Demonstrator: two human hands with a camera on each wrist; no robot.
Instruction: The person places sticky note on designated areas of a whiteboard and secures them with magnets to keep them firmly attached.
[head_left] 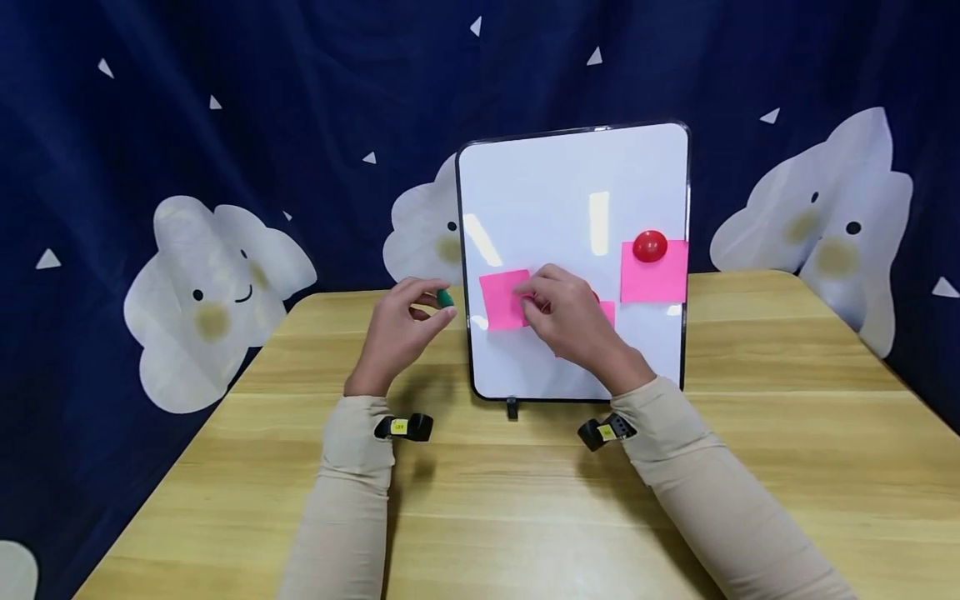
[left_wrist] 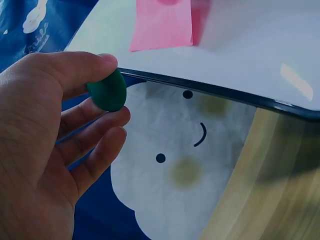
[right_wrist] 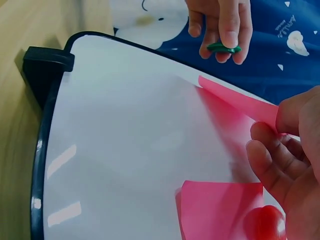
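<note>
Between thumb and fingers my left hand (head_left: 399, 329) pinches a green round magnet (left_wrist: 109, 91), just off the whiteboard's left edge. My right hand (head_left: 567, 317) pinches the right edge of a pink sticky note (head_left: 501, 300) in front of the whiteboard (head_left: 540, 196). In the right wrist view that held sticky note (right_wrist: 237, 100) stands out from the board surface, its shadow falling beneath. Partly hidden behind my right hand is a second sticky note (right_wrist: 217, 207) on the board, with a red magnet (right_wrist: 270, 223) on it.
At the board's right side a third pink note (head_left: 652, 287) hangs under a red magnet (head_left: 649, 246). The board stands on a wooden table (head_left: 487, 508), a black foot (head_left: 512, 408) at its lower edge. Behind hangs a dark blue curtain (head_left: 315, 92) with white cloud shapes.
</note>
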